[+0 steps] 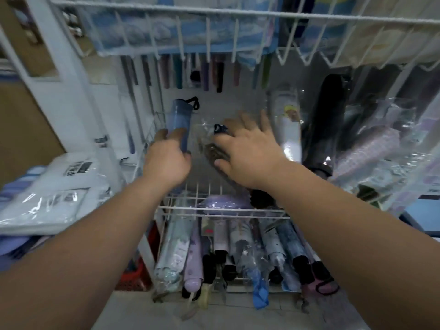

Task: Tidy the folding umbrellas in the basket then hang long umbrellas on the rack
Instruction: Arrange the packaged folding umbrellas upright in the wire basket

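In the middle white wire basket [152,129] my left hand [166,160] grips a blue folding umbrella [179,120] with a black wrist strap at its far end. My right hand [247,151] lies with spread fingers on a dark patterned folding umbrella in a clear sleeve [209,144], which lies beside the blue one. More folding umbrellas lie to the right: a white one [289,125], a black one [326,120] and a lilac one [366,151]. Long umbrellas [204,72] hang at the back under the upper basket.
The lower wire basket [223,208] holds several folding umbrellas in a row, ends toward me. The upper wire basket [214,13] overhangs with packaged goods. Plastic-wrapped white packs [59,194] are stacked at the left. A red crate [133,275] stands on the floor.
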`<control>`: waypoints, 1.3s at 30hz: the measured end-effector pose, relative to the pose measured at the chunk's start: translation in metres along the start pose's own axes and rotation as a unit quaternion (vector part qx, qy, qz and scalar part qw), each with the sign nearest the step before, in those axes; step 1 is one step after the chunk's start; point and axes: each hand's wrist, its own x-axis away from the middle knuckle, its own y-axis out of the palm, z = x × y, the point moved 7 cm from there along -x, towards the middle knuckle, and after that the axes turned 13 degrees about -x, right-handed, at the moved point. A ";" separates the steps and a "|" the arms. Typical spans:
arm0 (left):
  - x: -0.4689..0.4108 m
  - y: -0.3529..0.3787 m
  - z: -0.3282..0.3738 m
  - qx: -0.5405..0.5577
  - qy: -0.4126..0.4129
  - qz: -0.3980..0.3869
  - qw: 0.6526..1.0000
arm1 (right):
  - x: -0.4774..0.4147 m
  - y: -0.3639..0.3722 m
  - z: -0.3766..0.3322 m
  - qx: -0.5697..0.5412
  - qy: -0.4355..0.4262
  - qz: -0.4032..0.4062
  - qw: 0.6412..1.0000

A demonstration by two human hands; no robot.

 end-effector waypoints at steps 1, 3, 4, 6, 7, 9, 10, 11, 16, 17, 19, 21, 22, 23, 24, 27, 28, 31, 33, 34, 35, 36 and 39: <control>-0.009 0.006 -0.013 -0.004 -0.019 -0.022 1.000 | -0.007 0.007 -0.013 -0.011 -0.013 -0.017 1.000; -0.022 0.020 -0.026 -0.026 -0.026 -0.074 0.997 | -0.021 0.025 -0.032 -0.059 -0.023 -0.063 0.996; -0.026 0.028 -0.027 -0.033 -0.020 -0.101 0.994 | -0.026 0.033 -0.037 -0.086 -0.021 -0.088 0.992; -0.028 0.042 -0.024 -0.038 0.000 -0.146 0.989 | -0.031 0.046 -0.039 -0.104 -0.013 -0.122 0.987; -0.028 0.046 -0.022 -0.032 0.007 -0.161 0.986 | -0.031 0.050 -0.037 -0.101 -0.006 -0.131 0.986; -0.027 0.052 -0.023 -0.018 0.010 -0.165 0.986 | -0.028 0.057 -0.028 -0.091 0.011 -0.133 0.987; -0.027 0.053 -0.023 -0.021 0.011 -0.162 0.987 | -0.026 0.058 -0.022 -0.075 0.022 -0.125 0.989; -0.025 0.053 -0.022 -0.033 0.014 -0.158 0.987 | -0.024 0.059 -0.017 -0.046 0.033 -0.114 0.992; -0.010 0.038 -0.021 -0.069 0.024 -0.093 0.993 | -0.019 0.064 0.004 0.020 0.111 -0.111 0.987; -0.009 0.033 -0.022 -0.079 0.022 -0.079 0.993 | -0.019 0.065 0.005 0.004 0.123 -0.113 0.986; -0.007 0.022 -0.021 -0.126 0.019 -0.077 0.989 | -0.021 0.063 0.005 -0.016 0.131 -0.094 0.987; -0.004 0.021 -0.019 -0.182 0.008 -0.114 0.977 | -0.025 0.057 0.005 -0.029 0.133 -0.058 0.989; -0.001 0.025 -0.019 -0.210 0.004 -0.141 0.967 | -0.026 0.054 0.006 -0.033 0.138 -0.044 0.989; 0.002 0.031 -0.019 -0.241 0.012 -0.163 0.957 | -0.026 0.050 0.009 -0.035 0.148 -0.037 0.988; 0.004 0.037 -0.018 -0.276 0.033 -0.174 0.945 | -0.027 0.048 0.012 -0.033 0.160 -0.036 0.986; 0.008 0.047 -0.018 -0.353 0.089 -0.151 0.919 | -0.025 0.044 0.025 -0.031 0.205 -0.058 0.977; 0.008 0.049 -0.018 -0.367 0.098 -0.143 0.914 | -0.024 0.044 0.028 -0.037 0.219 -0.069 0.973; 0.005 0.053 -0.012 -0.394 0.128 -0.141 0.899 | -0.021 0.042 0.031 -0.064 0.241 -0.103 0.963; 0.002 0.053 -0.013 -0.380 0.145 -0.146 0.902 | -0.020 0.041 0.031 -0.079 0.250 -0.109 0.959; 0.001 0.052 -0.014 -0.375 0.156 -0.145 0.902 | -0.019 0.041 0.030 -0.085 0.253 -0.107 0.958; 0.000 0.052 -0.015 -0.375 0.167 -0.146 0.900 | -0.018 0.041 0.030 -0.090 0.253 -0.104 0.958; 0.000 0.051 -0.016 -0.372 0.172 -0.149 0.900 | -0.017 0.041 0.029 -0.094 0.249 -0.100 0.959; 0.003 0.045 -0.012 -0.310 0.161 -0.138 0.927 | -0.017 0.042 0.027 -0.113 0.233 -0.088 0.962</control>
